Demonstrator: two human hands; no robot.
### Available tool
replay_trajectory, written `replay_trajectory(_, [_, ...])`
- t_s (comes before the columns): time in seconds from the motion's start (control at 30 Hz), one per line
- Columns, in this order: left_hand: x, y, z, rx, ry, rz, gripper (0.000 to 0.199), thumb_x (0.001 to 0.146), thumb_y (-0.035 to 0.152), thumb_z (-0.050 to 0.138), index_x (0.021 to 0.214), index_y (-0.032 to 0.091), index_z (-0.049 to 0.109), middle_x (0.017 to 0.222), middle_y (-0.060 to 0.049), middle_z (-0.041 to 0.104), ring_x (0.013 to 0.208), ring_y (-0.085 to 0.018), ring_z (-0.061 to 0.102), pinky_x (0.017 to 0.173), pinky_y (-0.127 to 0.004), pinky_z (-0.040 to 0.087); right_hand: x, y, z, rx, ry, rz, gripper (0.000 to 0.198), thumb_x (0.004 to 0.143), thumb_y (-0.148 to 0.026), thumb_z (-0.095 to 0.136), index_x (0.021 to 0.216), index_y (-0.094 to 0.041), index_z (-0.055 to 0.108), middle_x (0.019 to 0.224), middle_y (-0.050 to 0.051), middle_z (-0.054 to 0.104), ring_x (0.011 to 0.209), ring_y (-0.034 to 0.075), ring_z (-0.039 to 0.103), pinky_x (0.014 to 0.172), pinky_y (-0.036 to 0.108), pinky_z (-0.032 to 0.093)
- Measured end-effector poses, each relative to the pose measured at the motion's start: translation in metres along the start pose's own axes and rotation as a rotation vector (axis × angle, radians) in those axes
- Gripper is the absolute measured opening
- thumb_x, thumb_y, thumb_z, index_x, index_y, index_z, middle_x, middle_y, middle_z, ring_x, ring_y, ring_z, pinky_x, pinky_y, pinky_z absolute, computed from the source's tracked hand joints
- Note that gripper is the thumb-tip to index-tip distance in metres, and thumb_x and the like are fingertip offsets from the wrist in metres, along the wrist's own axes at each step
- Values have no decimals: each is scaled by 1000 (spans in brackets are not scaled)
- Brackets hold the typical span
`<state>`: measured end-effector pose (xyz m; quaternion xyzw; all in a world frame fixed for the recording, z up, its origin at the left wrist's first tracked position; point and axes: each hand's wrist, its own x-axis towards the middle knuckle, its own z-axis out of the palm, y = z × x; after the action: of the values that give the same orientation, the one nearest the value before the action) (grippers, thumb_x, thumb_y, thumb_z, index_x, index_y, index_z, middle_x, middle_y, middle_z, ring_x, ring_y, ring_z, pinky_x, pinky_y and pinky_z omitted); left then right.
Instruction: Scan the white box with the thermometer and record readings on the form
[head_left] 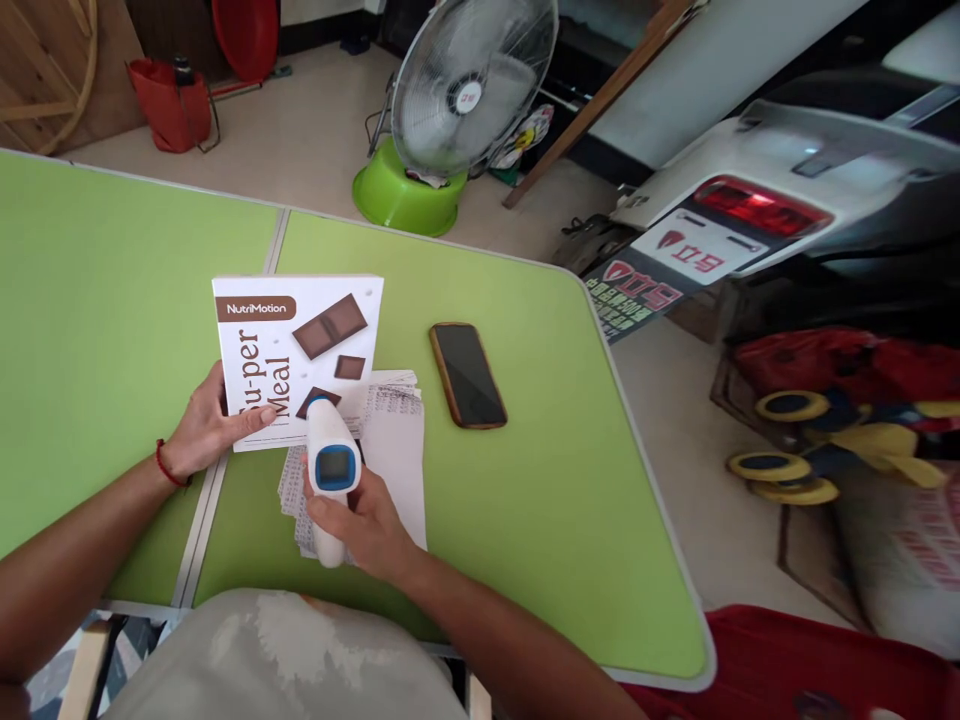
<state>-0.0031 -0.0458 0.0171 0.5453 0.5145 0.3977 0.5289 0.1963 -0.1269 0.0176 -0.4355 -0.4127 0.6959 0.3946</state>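
My left hand [217, 420] grips the lower left corner of a white box [262, 375] marked "NutriMotion" with brown chocolate pieces printed on it. The thumb lies across the box front, and the box is held upright above the table. In my right hand [371, 525] is a white infrared thermometer [328, 425] with a blue-framed screen. Its front end points at the lower right part of the box; I cannot tell if they touch. The screen looks dark, with no reading legible. Handwritten papers [397, 460] lie on the table beneath, partly hidden by box and hands.
The green folding table [540, 540] has a metal seam on the left. A phone [469, 375] in a brown case lies right of the papers. Beyond the edge are a fan [472, 95] on a green basin [405, 195], a red bag [171, 105] and a scooter [817, 190].
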Motion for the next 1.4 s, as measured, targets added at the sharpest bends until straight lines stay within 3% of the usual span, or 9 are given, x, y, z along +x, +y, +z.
replay_trajectory(0.97, [-1, 1, -2, 6, -36, 60, 61, 67, 50, 80, 112, 13, 59, 123, -15, 64, 109, -34, 62, 90, -47, 52, 2, 2, 2, 61, 24, 44, 26, 66, -38, 71, 72, -20, 53, 69, 0, 53, 63, 12, 46, 59, 28, 42])
replay_trajectory(1.4, [0, 1, -3, 29, -22, 32, 62, 66, 50, 80, 111, 13, 58, 118, -16, 66, 102, -33, 64, 85, -46, 52, 3, -1, 1, 18, 18, 34, 24, 67, -35, 70, 72, -20, 53, 68, -1, 53, 61, 12, 46, 57, 27, 42])
